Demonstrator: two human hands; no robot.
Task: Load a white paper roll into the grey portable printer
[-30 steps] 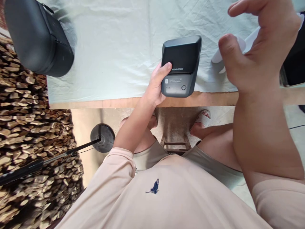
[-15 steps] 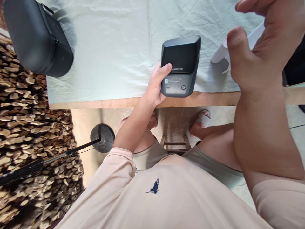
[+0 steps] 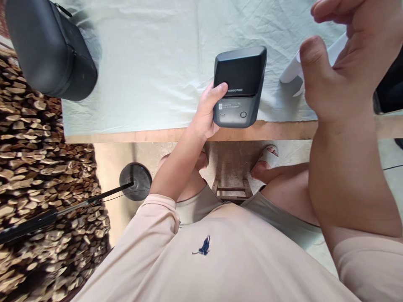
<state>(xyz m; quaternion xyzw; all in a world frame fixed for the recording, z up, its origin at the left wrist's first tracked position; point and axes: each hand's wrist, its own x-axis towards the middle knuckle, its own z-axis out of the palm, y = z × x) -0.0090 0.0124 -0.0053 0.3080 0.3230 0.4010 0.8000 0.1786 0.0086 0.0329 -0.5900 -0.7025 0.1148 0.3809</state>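
My left hand [image 3: 209,105] holds a dark grey label printer [image 3: 238,90] with NIIMBOT lettering, a glossy black lid and a round button. The thumb lies on its left edge, and the fingers are hidden beneath it. The printer is above the table's front edge, its lid facing up. My right hand [image 3: 349,63] is raised close to the camera at the upper right, thumb apart from the fingers, with nothing visible in it. Some fingertips are out of view. Behind it, partly covered, a white paper roll [image 3: 290,69] lies on the cloth.
A black zippered case [image 3: 53,50] stands at the table's left end. A pale cloth [image 3: 151,67] covers the wooden-edged table [image 3: 141,137]. A black item [image 3: 390,88] is at the right edge. Stacked firewood [image 3: 47,167] and a stand with a round base [image 3: 135,182] are on the left.
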